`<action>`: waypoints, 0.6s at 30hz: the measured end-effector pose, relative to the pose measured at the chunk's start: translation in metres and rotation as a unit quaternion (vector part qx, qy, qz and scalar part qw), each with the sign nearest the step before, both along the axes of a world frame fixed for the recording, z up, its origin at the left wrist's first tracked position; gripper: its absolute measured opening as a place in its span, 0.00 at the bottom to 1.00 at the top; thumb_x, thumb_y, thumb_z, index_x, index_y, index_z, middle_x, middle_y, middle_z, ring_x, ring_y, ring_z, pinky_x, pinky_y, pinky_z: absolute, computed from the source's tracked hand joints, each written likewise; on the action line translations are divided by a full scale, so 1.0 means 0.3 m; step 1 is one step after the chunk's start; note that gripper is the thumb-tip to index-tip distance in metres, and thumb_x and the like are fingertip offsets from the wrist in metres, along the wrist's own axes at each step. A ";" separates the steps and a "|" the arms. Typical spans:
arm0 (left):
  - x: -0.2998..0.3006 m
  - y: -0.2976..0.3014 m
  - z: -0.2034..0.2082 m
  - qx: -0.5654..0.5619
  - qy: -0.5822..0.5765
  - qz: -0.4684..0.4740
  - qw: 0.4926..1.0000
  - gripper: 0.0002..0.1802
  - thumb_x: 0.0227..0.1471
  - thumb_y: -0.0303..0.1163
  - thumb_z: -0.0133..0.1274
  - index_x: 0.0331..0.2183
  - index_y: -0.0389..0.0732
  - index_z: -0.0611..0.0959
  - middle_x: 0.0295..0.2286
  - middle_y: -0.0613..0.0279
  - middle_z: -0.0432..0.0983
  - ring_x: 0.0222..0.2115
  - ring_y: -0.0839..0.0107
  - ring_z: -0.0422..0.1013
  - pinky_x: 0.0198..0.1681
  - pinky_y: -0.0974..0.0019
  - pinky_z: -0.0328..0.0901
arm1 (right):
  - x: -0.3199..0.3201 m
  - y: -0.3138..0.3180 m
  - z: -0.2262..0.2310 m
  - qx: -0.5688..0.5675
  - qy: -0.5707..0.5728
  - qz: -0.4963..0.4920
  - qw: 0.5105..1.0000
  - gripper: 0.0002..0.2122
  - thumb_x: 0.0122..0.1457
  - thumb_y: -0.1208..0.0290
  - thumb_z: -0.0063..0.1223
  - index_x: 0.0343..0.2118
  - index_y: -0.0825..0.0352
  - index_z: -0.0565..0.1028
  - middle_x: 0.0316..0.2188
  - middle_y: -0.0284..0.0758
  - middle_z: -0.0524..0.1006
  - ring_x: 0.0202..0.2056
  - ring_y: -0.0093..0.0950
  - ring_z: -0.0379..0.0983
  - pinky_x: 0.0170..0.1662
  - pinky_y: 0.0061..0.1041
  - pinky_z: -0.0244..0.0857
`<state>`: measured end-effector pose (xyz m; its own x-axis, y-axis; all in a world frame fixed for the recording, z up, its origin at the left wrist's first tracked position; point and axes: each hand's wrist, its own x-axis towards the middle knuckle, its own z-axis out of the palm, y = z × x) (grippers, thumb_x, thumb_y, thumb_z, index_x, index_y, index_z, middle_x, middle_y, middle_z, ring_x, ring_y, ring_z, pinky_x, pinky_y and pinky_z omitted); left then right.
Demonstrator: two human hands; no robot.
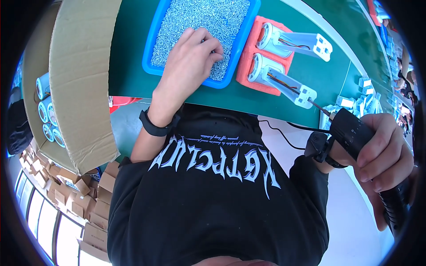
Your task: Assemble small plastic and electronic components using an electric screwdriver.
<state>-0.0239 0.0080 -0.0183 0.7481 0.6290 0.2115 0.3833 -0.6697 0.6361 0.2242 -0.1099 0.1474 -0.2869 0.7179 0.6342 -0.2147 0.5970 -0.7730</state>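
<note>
My left hand (195, 55), fingers curled together, is over the small metal screws (186, 15) in a blue tray (153, 66); what its fingertips pinch, if anything, is hidden. My right hand (386, 153) is wrapped around a black electric screwdriver (353, 131). The screwdriver's thin bit reaches the flat end of the nearer white housing (284, 82); whether it touches a screw there is too small to tell. That housing and a second white housing (301, 41), with wires inside, rest their round bases in a red-orange foam block (244, 73).
Beneath these lies a green tabletop (213, 99). At left stands an open cardboard box (84, 88) holding several round white-and-blue parts (44, 108). Small clear-and-white pieces (355, 104) are heaped at the right. Many cartons (75, 195) are stacked at lower left. A black cable (282, 135) hangs near my right wrist.
</note>
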 end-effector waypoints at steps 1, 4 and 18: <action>0.000 0.004 0.002 0.005 -0.008 -0.004 1.000 0.03 0.40 0.24 0.57 0.24 0.42 0.80 0.26 0.63 0.67 0.30 0.64 0.64 0.36 0.63 0.64 | -0.004 -0.003 -0.007 0.011 0.011 -0.007 1.000 0.18 0.48 0.56 0.64 0.25 0.65 0.71 0.23 0.34 0.75 0.24 0.26 0.75 0.31 0.18 0.74; 0.004 -0.011 0.002 -0.012 0.025 -0.023 0.999 0.04 0.41 0.24 0.58 0.25 0.41 0.80 0.27 0.63 0.68 0.31 0.63 0.65 0.36 0.63 0.63 | -0.006 0.006 -0.009 0.016 0.022 -0.004 1.000 0.18 0.48 0.56 0.65 0.25 0.66 0.71 0.23 0.35 0.74 0.23 0.26 0.75 0.30 0.19 0.74; 0.009 0.021 0.028 -0.017 -0.039 -0.043 0.998 0.01 0.41 0.25 0.57 0.23 0.40 0.80 0.25 0.62 0.76 0.26 0.62 0.71 0.30 0.62 0.67 | -0.043 0.017 -0.005 0.019 0.041 0.011 0.999 0.13 0.52 0.64 0.60 0.36 0.64 0.72 0.24 0.34 0.73 0.22 0.26 0.75 0.26 0.22 0.74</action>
